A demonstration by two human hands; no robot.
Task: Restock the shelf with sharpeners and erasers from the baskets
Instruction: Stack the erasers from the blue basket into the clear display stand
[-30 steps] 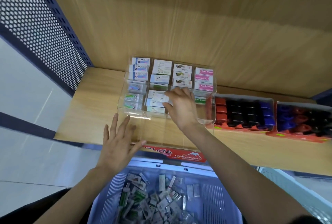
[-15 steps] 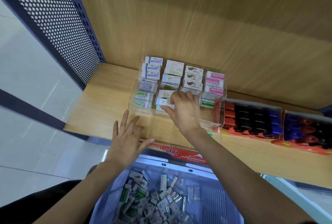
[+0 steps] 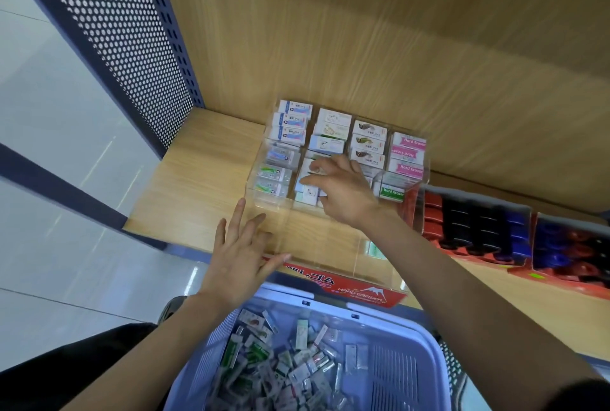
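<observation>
On the wooden shelf (image 3: pixel 198 179), near its left end, a clear display tray (image 3: pixel 330 247) with divided columns is seen, and the erasers (image 3: pixel 331 143) are standing in it in rows. The right hand (image 3: pixel 343 194) is placed in the second column from the left, toward the front of the tray, with the fingers bent over the packets there. Whether one packet is pinched cannot be told, because the hand covers it. The left hand (image 3: pixel 241 255) is spread flat with straight fingers at the front left corner of the tray and holds nothing; it seems to steady the tray. Below the front edge of the shelf a blue basket (image 3: pixel 425 338) is seen, in which the loose erasers (image 3: pixel 284 361) are lying in a heap. These are judged to be small, light and stiff blocks in smooth wrappers, so some slipping is to be expected. Each is best taken by its two long sides, between thumb and forefinger, and lowered upright into its column.
</observation>
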